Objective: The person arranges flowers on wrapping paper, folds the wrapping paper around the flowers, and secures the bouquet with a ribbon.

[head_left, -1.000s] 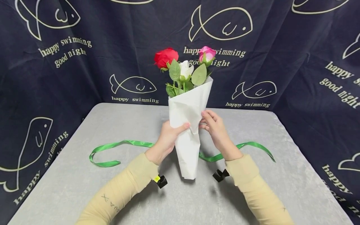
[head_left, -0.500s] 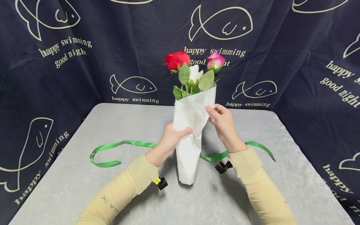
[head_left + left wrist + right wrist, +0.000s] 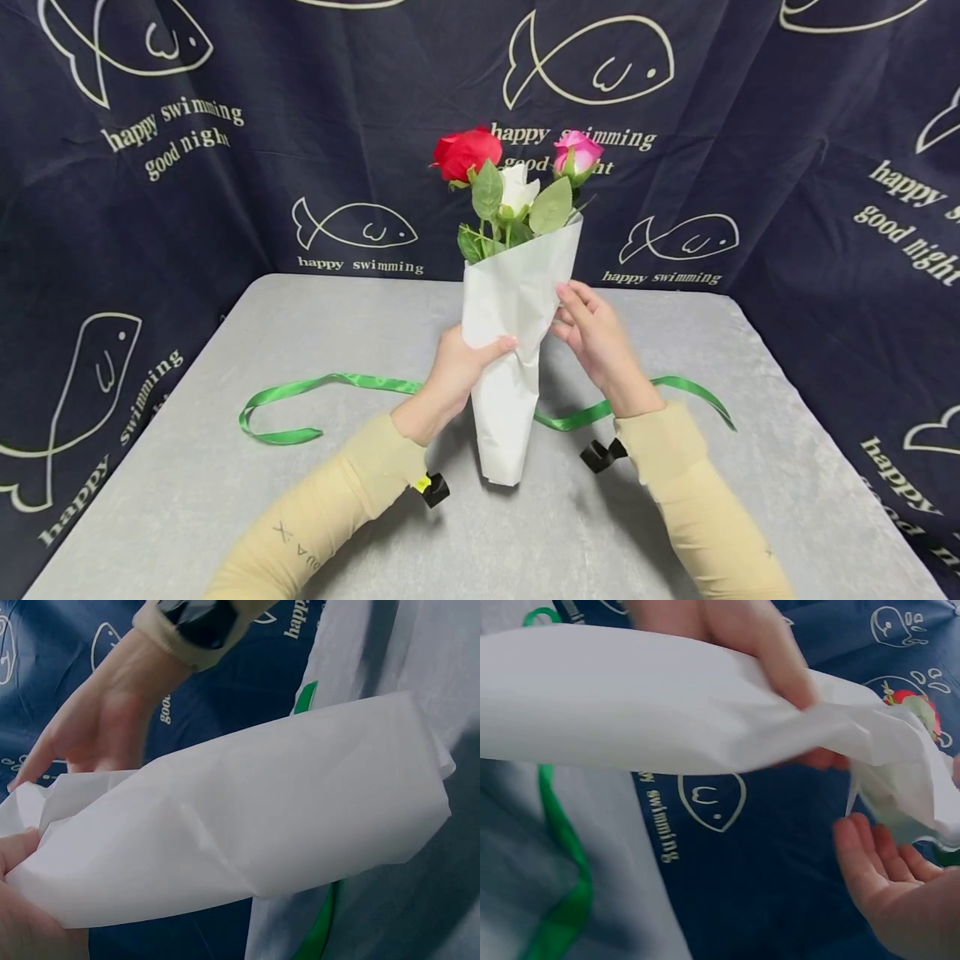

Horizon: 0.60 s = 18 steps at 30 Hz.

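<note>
A bouquet of a red rose [image 3: 467, 154], a white rose [image 3: 517, 190] and a pink rose [image 3: 577, 155] stands up out of a cone of white wrapping paper [image 3: 504, 417]. My left hand [image 3: 457, 367] grips the cone around its middle, thumb across the front. At the cone's upper right edge is my right hand [image 3: 600, 342]. Its fingertips touch or nearly touch the paper. In the right wrist view the right-hand fingers [image 3: 881, 851] lie fairly straight beside a loose paper fold [image 3: 900, 742]. The stems are hidden inside the wrap.
A green ribbon [image 3: 300, 387] lies across the grey table [image 3: 360, 325], passing behind the bouquet, its other end out to the right. A dark blue curtain [image 3: 360, 108] with fish drawings and lettering hangs at the back and sides.
The bouquet has shifted right overall, dipping and then rising slightly. My right hand moved right along with the paper's edge, and its thumb has slid off the paper's front. The left hand keeps its grip.
</note>
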Motion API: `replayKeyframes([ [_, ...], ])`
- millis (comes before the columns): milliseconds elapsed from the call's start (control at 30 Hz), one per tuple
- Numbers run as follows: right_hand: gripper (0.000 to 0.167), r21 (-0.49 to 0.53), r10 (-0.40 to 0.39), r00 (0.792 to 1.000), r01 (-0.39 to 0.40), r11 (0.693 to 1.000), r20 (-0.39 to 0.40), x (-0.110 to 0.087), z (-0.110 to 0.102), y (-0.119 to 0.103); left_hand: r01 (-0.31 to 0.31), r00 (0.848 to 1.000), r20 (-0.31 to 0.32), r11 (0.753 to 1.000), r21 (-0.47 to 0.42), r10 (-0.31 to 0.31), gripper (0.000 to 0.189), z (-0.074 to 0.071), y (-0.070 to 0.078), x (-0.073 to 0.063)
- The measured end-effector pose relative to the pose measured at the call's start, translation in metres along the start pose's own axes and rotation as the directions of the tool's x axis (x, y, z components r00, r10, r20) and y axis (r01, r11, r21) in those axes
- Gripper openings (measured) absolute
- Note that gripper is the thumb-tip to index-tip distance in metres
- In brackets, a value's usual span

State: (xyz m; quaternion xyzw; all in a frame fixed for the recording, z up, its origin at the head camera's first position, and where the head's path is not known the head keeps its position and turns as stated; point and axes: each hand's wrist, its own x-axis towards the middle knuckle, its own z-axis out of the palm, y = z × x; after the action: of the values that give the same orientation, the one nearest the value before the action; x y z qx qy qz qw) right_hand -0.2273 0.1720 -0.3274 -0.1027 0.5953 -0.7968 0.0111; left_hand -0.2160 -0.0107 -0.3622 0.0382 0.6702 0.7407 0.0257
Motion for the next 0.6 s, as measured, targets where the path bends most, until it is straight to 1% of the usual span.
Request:
replayKeyframes([
  [67, 0.03, -0.04, 0.05, 0.998, -0.048, 0.998, 0.046, -0.006, 0.0, 0.006, -0.001, 1.0, -0.011, 1.0, -0.009, 0.001, 0.04, 0.0, 0.0, 0.001],
  [133, 0.041, -0.089, 0.101, 0.99, -0.093, 0.992, 0.093, -0.011, 0.002, 0.012, -0.003, 1.0, -0.015, 1.0, -0.024, 0.002, 0.039, 0.0, 0.001, 0.001],
  [200, 0.05, -0.126, 0.166, 0.976, -0.149, 0.981, 0.138, -0.014, 0.004, 0.017, 0.002, 1.0, -0.012, 0.999, -0.044, -0.002, 0.038, 0.0, 0.001, 0.001],
  [233, 0.051, -0.131, 0.198, 0.968, -0.178, 0.975, 0.155, -0.015, 0.004, 0.019, 0.003, 1.0, -0.011, 0.999, -0.046, -0.004, 0.037, -0.001, 0.0, 0.001],
  [300, 0.047, -0.119, 0.257, 0.948, -0.238, 0.964, 0.186, -0.015, 0.006, 0.022, 0.009, 1.0, -0.007, 0.999, -0.051, -0.009, 0.037, -0.001, -0.001, 0.002],
  [367, 0.034, -0.089, 0.295, 0.935, -0.282, 0.955, 0.198, -0.013, 0.006, 0.024, 0.02, 1.0, -0.001, 0.999, -0.051, -0.02, 0.038, -0.001, -0.002, 0.002],
  [433, 0.022, -0.068, 0.302, 0.934, -0.295, 0.953, 0.19, -0.011, 0.007, 0.024, 0.036, 0.999, 0.001, 0.998, -0.043, -0.036, 0.04, -0.001, -0.003, 0.003],
  [467, 0.018, -0.067, 0.301, 0.936, -0.293, 0.954, 0.182, -0.01, 0.007, 0.024, 0.049, 0.999, 0.003, 0.998, -0.039, -0.049, 0.041, -0.001, -0.003, 0.003],
  [533, 0.015, -0.071, 0.289, 0.945, -0.281, 0.957, 0.154, -0.007, 0.006, 0.024, 0.074, 0.997, 0.005, 0.997, -0.035, -0.074, 0.042, -0.002, -0.005, 0.005],
  [600, 0.016, -0.096, 0.282, 0.952, -0.271, 0.958, 0.122, -0.004, 0.005, 0.025, 0.102, 0.995, 0.004, 0.994, -0.037, -0.101, 0.042, -0.003, -0.007, 0.007],
])
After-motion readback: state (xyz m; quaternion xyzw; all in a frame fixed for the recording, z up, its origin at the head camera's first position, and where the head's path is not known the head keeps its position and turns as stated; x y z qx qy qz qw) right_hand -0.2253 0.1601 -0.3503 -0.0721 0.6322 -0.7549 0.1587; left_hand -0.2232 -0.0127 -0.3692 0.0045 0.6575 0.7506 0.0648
